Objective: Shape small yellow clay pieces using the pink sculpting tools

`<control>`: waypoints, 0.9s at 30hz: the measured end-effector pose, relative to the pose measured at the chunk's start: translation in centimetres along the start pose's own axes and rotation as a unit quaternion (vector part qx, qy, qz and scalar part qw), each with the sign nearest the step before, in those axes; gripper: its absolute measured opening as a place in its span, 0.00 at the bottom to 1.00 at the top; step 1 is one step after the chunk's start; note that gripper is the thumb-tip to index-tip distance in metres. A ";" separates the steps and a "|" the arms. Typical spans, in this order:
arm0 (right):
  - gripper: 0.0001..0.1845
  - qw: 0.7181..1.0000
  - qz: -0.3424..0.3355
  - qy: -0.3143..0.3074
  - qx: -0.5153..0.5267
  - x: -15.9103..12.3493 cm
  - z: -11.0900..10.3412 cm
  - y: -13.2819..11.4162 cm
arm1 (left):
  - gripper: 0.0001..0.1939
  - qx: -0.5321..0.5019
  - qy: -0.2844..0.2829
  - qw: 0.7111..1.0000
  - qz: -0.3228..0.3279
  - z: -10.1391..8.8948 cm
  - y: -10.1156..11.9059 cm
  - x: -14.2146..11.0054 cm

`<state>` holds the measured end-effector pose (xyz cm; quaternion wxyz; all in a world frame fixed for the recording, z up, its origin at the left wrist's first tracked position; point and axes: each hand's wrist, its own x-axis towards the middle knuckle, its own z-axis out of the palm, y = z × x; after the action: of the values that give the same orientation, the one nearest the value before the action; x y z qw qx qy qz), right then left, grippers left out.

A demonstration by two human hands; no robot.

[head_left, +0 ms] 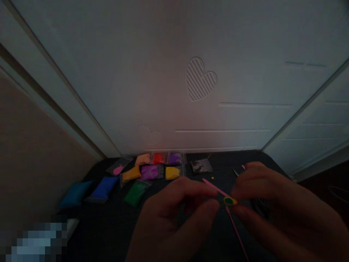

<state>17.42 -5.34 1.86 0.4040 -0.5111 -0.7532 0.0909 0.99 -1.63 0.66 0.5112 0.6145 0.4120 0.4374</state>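
Low in the dim view, my left hand (177, 214) and my right hand (272, 207) meet over a dark table (109, 233). Between their fingertips is a small green and yellow clay piece (229, 201). My right hand pinches it with thumb and forefinger. My left hand's fingers are curled close beside it. A thin pink stick (218, 189) runs from behind the clay piece toward me, passing between the two hands; which hand holds it I cannot tell.
Several small bags of coloured clay lie at the table's back: blue (103, 188), green (135, 191), yellow (172, 172), purple (149, 171), red (159, 158), orange (131, 174), pink (119, 169). A clear bag (201, 166) lies further right. A white panel with heart cut-outs (200, 78) rises behind.
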 end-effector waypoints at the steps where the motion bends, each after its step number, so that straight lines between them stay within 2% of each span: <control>1: 0.06 1.000 0.011 -0.002 0.010 -0.1 0.0 0.1 | 0.05 0.014 0.002 1.000 0.016 -0.1 0.0 0.0; 8: 0.07 0.995 0.048 -0.019 0.088 0.2 0.2 0.0 | 0.09 0.043 0.025 0.991 0.122 0.1 0.0 -0.5; 12: 0.07 0.993 0.053 -0.015 0.106 0.2 0.3 0.0 | 0.08 0.060 0.048 0.989 0.123 0.3 0.1 -0.5; 19: 0.07 0.987 0.069 -0.044 0.138 -0.2 0.3 0.1 | 0.10 0.088 0.006 0.985 0.150 -0.4 0.6 0.0; 27: 0.08 0.987 0.071 -0.057 0.131 -0.3 0.2 0.3 | 0.08 0.098 0.022 0.982 0.160 -0.5 0.5 0.0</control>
<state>17.60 -5.42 1.40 0.4164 -0.4999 -0.7183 0.2466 0.57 -1.62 1.22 0.3633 0.7098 0.3604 0.4840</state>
